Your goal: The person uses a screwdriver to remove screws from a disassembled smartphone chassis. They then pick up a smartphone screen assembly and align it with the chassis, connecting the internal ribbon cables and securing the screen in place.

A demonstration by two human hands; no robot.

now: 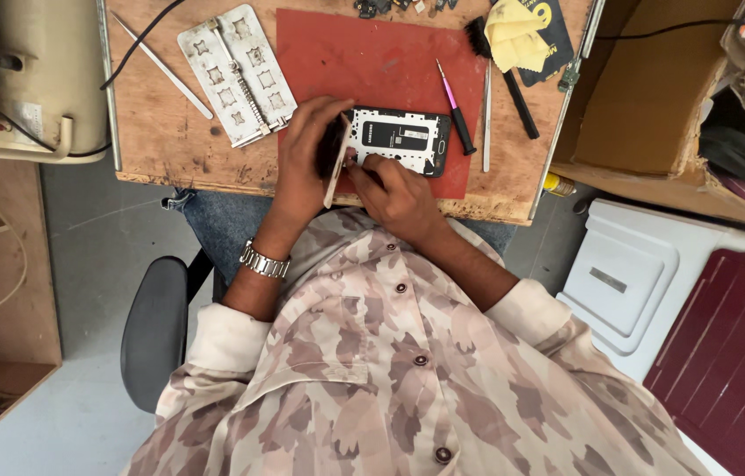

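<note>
An opened black smartphone (403,139) with its white battery showing lies on a red mat (372,66) on a small wooden table (156,132). My left hand (306,154), with a metal watch on the wrist, grips the phone's left end and holds a thin pale back cover (335,181) tilted up on edge there. My right hand (394,194) rests at the phone's lower left corner, fingertips pressed against the body where the cover meets it.
A metal holder plate (236,75) and tweezers (161,66) lie left of the mat. A pink-handled screwdriver (455,106), a black brush (505,79) and a yellow cloth (518,35) lie to the right. A cardboard box (655,88) stands at the right, a beige machine (29,79) at the left.
</note>
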